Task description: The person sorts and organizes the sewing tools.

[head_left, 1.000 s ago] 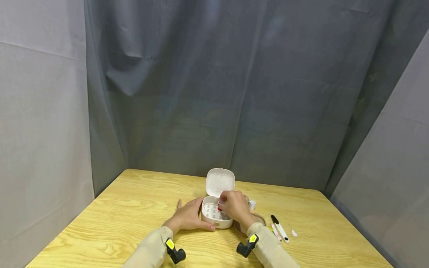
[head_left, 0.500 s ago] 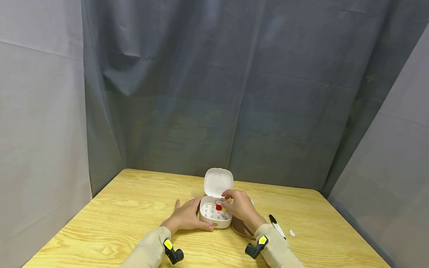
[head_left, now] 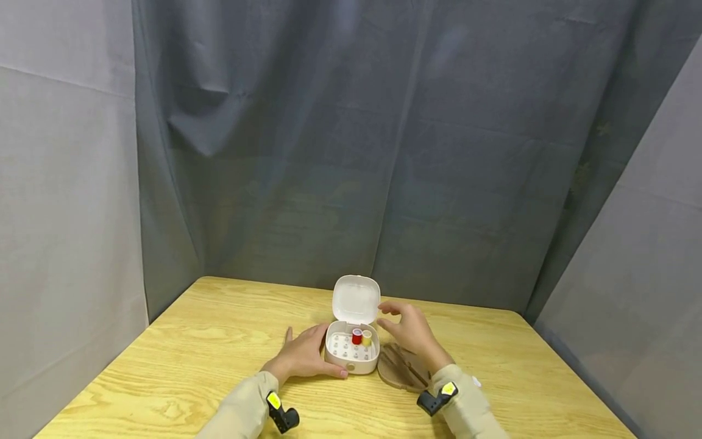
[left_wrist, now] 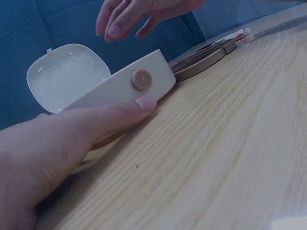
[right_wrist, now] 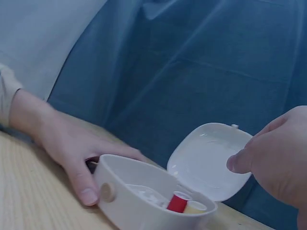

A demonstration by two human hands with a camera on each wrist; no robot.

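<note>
Head view shows a small white box [head_left: 351, 356] near the middle of the yellow wooden worktop [head_left: 192, 360]. Its lid [head_left: 356, 299] stands open at the back. Inside the box, a red thread spool [head_left: 357, 336] and a yellow thread spool [head_left: 367, 337] stand side by side near the back wall.

The left hand [head_left: 303, 358] lies flat on the worktop and touches the left side of the box. Its fingers are straight, and the thumb [left_wrist: 108, 117] presses along the front wall, just beside the round tan button [left_wrist: 141, 80].

The right hand [head_left: 412, 332] floats in the air just to the right of the box. Its fingers [left_wrist: 117, 21] are loose and a bit spread, and they hold nothing.

A flat brown wooden thing [head_left: 403, 372] lies on the worktop just right of the box, under the right wrist.
</note>
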